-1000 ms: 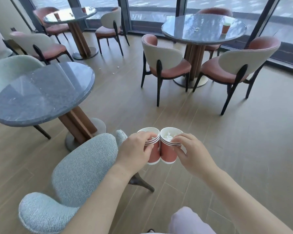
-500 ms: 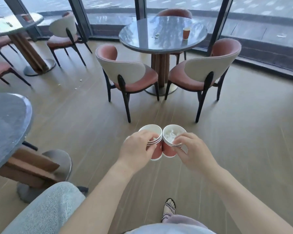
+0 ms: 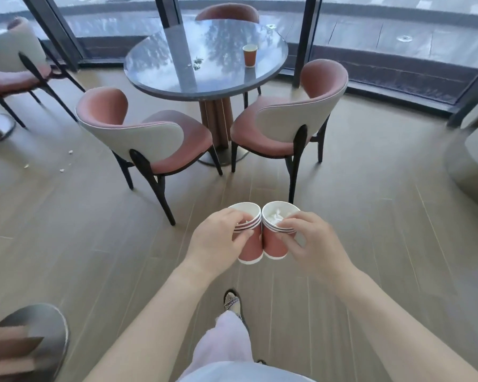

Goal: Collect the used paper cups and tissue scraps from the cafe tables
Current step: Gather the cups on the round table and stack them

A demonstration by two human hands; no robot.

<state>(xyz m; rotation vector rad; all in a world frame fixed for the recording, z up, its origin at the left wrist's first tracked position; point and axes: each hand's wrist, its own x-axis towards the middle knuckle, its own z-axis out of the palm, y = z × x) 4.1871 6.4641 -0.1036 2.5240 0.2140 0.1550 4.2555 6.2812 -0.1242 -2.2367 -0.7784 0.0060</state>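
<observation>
Two short stacks of nested paper cups are carried side by side with their walls touching. The left stack [image 3: 252, 245] is in the left hand [image 3: 215, 241] and the right stack [image 3: 273, 244] is in the right hand [image 3: 315, 244]. Each shows several rims banded one over another. A crumpled tissue wad [image 3: 273, 216] sits in the top cup of the right stack, while what shows of the left stack's top cup looks bare.

These cups are probably light and thin-walled, so a squeeze at mid-wall would likely buckle them. The rolled rims are the stiff part and the sensible place to hold. Nested cups can slide apart, so a hold that spans the rim band seems safest. The tissue is soft and nearly weightless, and it could tip out if its stack leans.

The left hand grips its stack high, with fingers curled over the rims and down the near wall. The right hand pinches its stack at the lip, with the remaining fingers curled along the wall. Neither hand has a finger to spare.

Well ahead of both hands, past two chairs [image 3: 149, 139], stands a round counter [image 3: 163, 67]. A lone cup [image 3: 250, 55] stands upright on it, roughly straight ahead. Small tissue scraps [image 3: 197, 63] lie on the counter to the cup's left. Taking that cup will likely mean merging the stacks first. Far off to the left hand's side, pale crumbs [image 3: 62, 170] dot the floor.
</observation>
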